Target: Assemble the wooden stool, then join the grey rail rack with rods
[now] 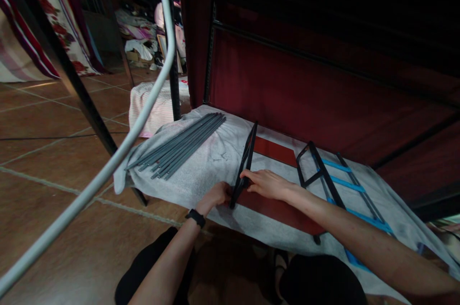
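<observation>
Black frame [246, 161] was gripped at cloth's [201, 175] near edge by left hand [216, 195] and right hand [266, 183], both clamped.

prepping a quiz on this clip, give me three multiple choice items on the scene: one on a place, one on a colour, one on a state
1. Where does the bundle of grey rods lie?
A. on the white cloth, left of both hands
B. on the bare tiled floor
C. on the far right frame

2. What colour are the straps on the black ladder-like frame?
A. yellow
B. blue
C. white

3. How does the narrow black frame at the hands stand?
A. flat on the cloth
B. up on its edge, with the left hand and right hand at its near end
C. lifted overhead

Answers: 1 A, the rods rest on the cloth; 2 B, the straps show bright blue; 3 B, it stands edgewise between the hands.
</observation>
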